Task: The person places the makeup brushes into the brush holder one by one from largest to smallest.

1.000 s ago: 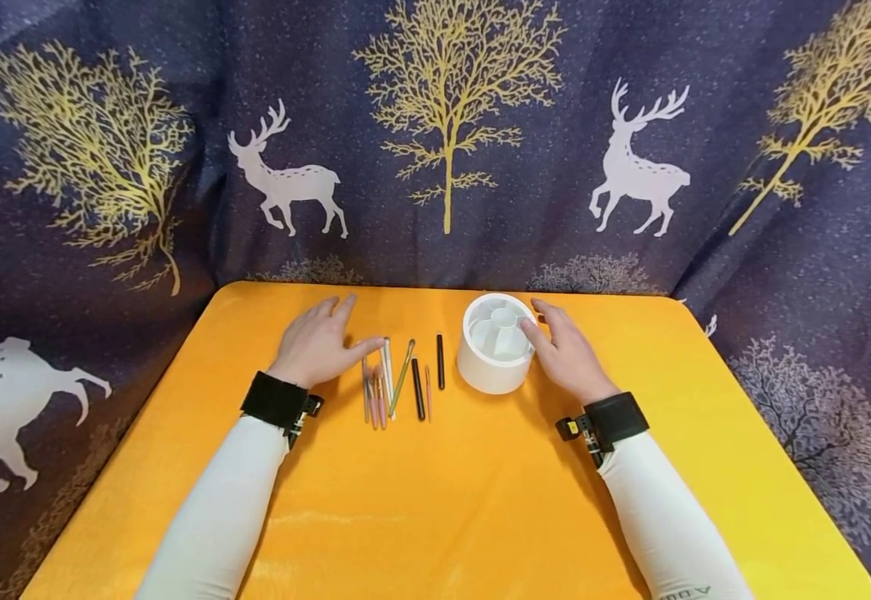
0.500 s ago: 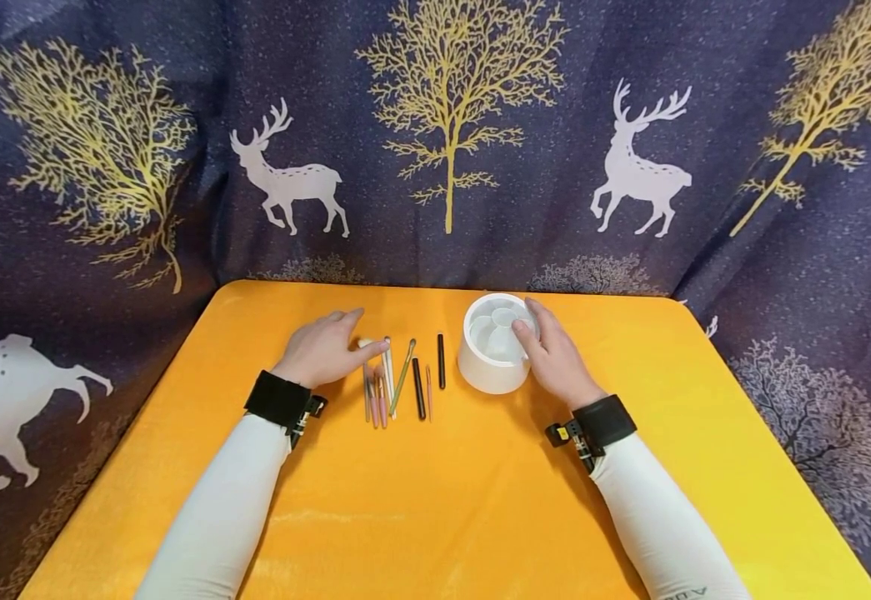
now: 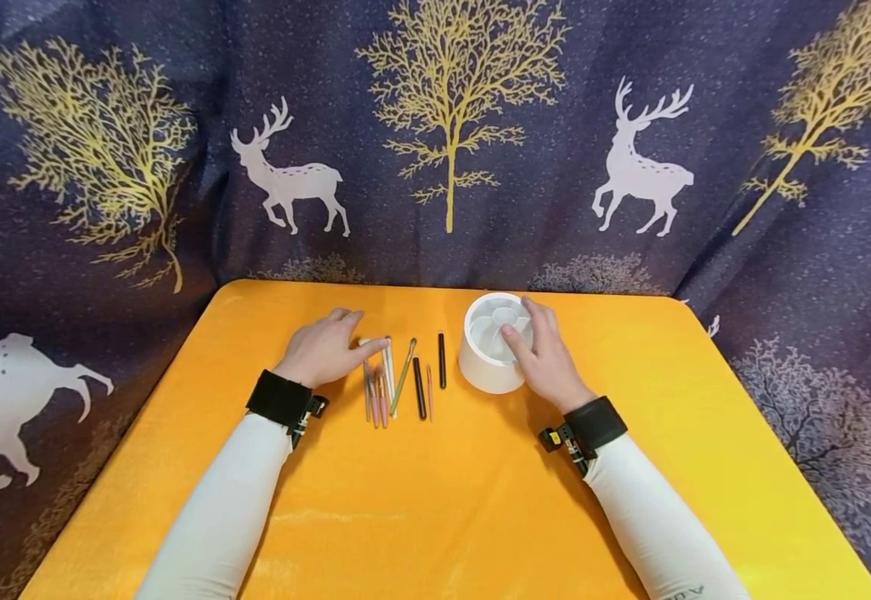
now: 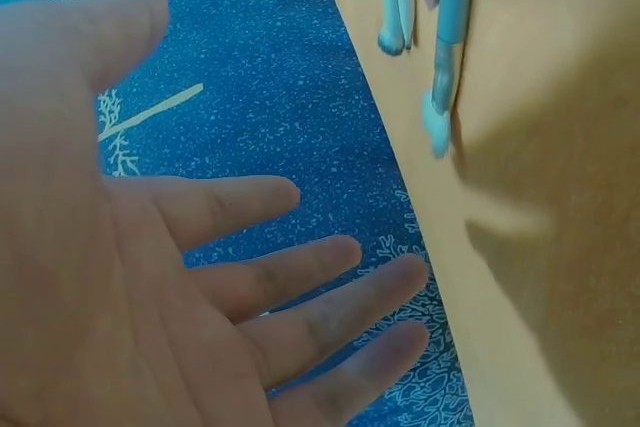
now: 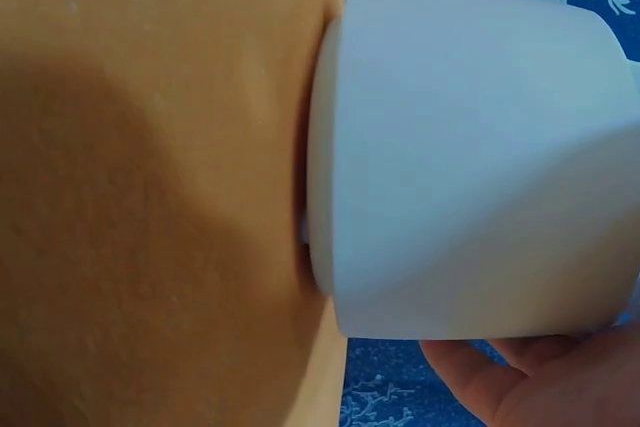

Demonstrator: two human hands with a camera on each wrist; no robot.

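A white round holder (image 3: pixel 489 379) with inner dividers stands upright near the back of the table. My right hand (image 3: pixel 551 358) holds its right side, the thumb over the rim above the compartments and the fingers around the far right edge. In the right wrist view, the fingers (image 5: pixel 470 372) meet the smooth wall of the holder (image 5: pixel 480 167). Spread with straight fingers, my left hand (image 3: pixel 322 350) hovers at the left of several makeup brushes, its thumb overlapping their far ends. Among them lie a green brush (image 3: pixel 402 379) and a pink-handled brush (image 3: pixel 383 408).
Two black pen-like sticks (image 3: pixel 419 387) and a thin pink one (image 3: pixel 429 396) lie between the brushes and the holder. An orange cloth covers the table (image 3: pixel 420 517). Behind hangs a dark blue curtain (image 3: pixel 405 183) with deer and trees.
My right hand has moved left onto the holder, its thumb now over the opening. The left hand has shifted slightly, its fingers drawn together a little. The brushes remain where they were.
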